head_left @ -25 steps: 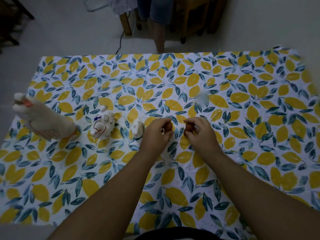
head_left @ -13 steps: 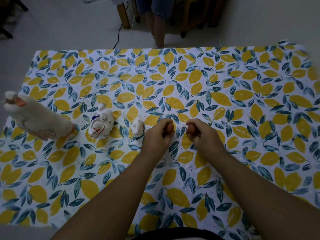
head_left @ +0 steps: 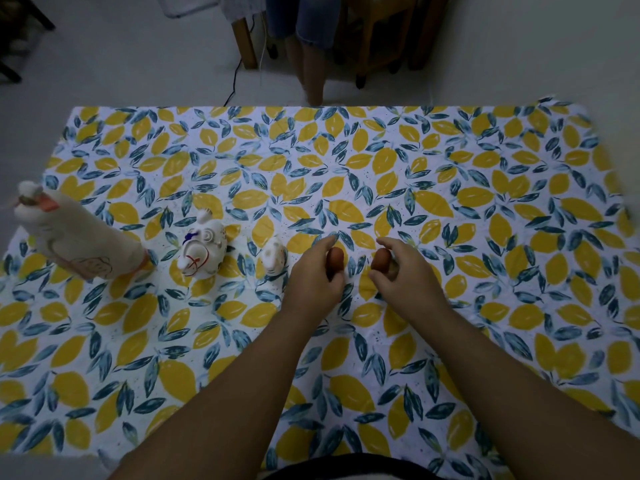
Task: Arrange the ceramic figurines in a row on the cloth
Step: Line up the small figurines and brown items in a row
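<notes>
1. Left hand point(head_left: 317, 278) pinches a brown egg figurine point(head_left: 335, 259); right hand point(head_left: 405, 271) pinches its twin point(head_left: 381, 259), both low over the cloth point(head_left: 381, 168).
2. Tip: set 'em upright, evenly spaced, in line w/ the small white figurine point(head_left: 274, 259).

Room as I see it through the head camera. Floor point(head_left: 145, 60): pale, smooth, grey-white, filling the upper part of the view. Light: dim, even, no hard shadows. Wooden furniture legs point(head_left: 367, 43): several brown legs at top centre, one thicker post point(head_left: 245, 43) to their left. Cable point(head_left: 234, 81): thin, dark, trailing down across the floor below that post. Bystander's legs point(head_left: 310, 46): standing among the furniture, cut-off denim above, bare below. Dark furniture frame point(head_left: 14, 43): top left corner, only partly in view. Walls and windows: out of frame.
</notes>
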A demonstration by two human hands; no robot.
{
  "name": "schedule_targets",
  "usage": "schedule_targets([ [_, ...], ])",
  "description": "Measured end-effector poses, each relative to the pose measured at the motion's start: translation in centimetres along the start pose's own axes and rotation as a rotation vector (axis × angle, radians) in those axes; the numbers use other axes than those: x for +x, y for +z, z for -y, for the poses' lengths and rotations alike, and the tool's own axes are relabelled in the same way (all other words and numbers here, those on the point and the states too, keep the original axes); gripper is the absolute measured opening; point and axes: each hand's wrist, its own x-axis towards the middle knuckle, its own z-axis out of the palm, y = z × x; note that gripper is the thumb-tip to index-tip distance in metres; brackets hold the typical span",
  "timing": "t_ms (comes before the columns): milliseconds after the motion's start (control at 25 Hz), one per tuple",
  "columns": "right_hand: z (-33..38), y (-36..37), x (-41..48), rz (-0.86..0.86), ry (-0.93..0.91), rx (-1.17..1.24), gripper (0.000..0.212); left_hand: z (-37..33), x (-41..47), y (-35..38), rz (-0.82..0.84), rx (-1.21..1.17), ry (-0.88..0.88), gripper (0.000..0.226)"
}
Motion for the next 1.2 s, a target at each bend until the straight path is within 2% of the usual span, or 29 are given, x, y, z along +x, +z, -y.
schedule_targets([
  [200, 3.2, 0.2, -2.5, -0.039, -0.123, -0.256, 0.051, -1.5, -2.8, -2.8, -0.049, 0.063, 0.098, 0.050],
  [400, 8.9, 3.0, -4.2, -0.022, -0.260, -0.404, 0.052, 0.9, -6.0, -8.7, -0.102, 0.296, 0.202, 0.054],
  [800, 22.5, 15.4, -4.5, 0.037, -0.397, -0.570, 0.068, 11.9, -10.4, -24.7, -0.323, 0.397, 0.021, 0.065],
  [1000, 29.2, 21.7, -3.0, 0.072, -0.382, -0.623, 0.075, 16.6, -9.7, -31.3, -0.416, 0.311, -0.023, 0.070],
  [1200, 33.3, 25.3, -1.6, 0.192, -0.174, -0.370, 0.082, 19.1, -5.9, -33.9, -0.234, 0.131, -0.062, 0.082],
])
